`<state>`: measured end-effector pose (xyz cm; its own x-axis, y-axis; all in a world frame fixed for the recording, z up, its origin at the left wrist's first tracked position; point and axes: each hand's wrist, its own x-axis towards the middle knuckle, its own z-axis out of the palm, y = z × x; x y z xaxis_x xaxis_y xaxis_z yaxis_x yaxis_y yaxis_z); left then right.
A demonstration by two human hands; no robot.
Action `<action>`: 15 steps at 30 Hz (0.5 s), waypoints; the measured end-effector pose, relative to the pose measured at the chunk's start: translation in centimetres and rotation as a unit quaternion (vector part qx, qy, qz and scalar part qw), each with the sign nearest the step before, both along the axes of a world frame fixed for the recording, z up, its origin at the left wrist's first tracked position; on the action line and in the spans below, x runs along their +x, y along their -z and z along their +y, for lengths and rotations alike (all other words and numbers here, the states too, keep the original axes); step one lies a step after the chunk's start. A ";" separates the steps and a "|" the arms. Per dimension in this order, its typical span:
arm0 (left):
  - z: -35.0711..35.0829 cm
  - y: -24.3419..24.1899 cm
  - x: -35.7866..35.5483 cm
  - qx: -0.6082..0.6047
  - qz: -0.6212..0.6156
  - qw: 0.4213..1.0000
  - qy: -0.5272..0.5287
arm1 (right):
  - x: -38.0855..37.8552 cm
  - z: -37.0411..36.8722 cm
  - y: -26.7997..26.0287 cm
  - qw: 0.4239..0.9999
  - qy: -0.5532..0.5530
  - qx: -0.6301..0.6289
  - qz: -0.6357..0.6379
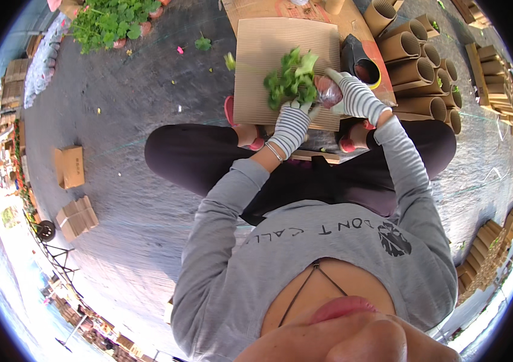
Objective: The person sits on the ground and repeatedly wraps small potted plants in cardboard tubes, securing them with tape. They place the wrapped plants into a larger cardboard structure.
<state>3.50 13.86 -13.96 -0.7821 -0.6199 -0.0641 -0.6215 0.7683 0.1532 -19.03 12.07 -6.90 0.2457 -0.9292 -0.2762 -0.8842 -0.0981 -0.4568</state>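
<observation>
A small leafy plant [292,77] lies sideways over a sheet of corrugated cardboard [252,59]. Its root end is a reddish-brown pot or ball in clear plastic wrap [328,92]. My right hand [358,95], in a striped glove, grips that wrapped end. At the base of the foliage my left hand [290,124], gloved alike, holds the stems; its fingertips are partly hidden by leaves. Beneath the sheet is a larger cardboard surface [383,86]. Just beyond my right hand a black container with a yellow rim [363,65] lies tilted.
Rolled corrugated cardboard sleeves [412,72] are stacked at the right, some with leaves inside. Potted green plants [111,22] stand at the upper left. A loose leaf [203,43] and pink petals [180,50] lie on the dark ground sheet. Folded cardboard [77,217] sits farther left.
</observation>
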 end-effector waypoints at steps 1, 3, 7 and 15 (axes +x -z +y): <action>-0.3 0.4 -0.3 -0.037 0.002 0.999 -0.008 | 0.0 -0.2 0.6 1.000 0.002 -0.011 0.012; -0.8 0.6 0.0 0.024 0.014 1.000 -0.010 | 0.0 -0.1 1.5 0.999 0.005 -0.024 0.029; -1.7 0.0 0.8 0.093 0.078 0.992 -0.017 | -0.8 0.5 2.4 0.997 0.014 -0.050 -0.051; -2.3 -1.8 1.6 -0.061 0.262 0.962 -0.055 | -1.7 -1.1 2.5 0.974 0.062 0.070 -0.205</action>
<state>5.09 11.56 -12.15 -0.6170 -0.6782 0.3992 -0.5622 0.7348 0.3794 -20.74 10.95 -9.38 0.2504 -0.9188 -0.3050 -0.6251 0.0871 -0.7756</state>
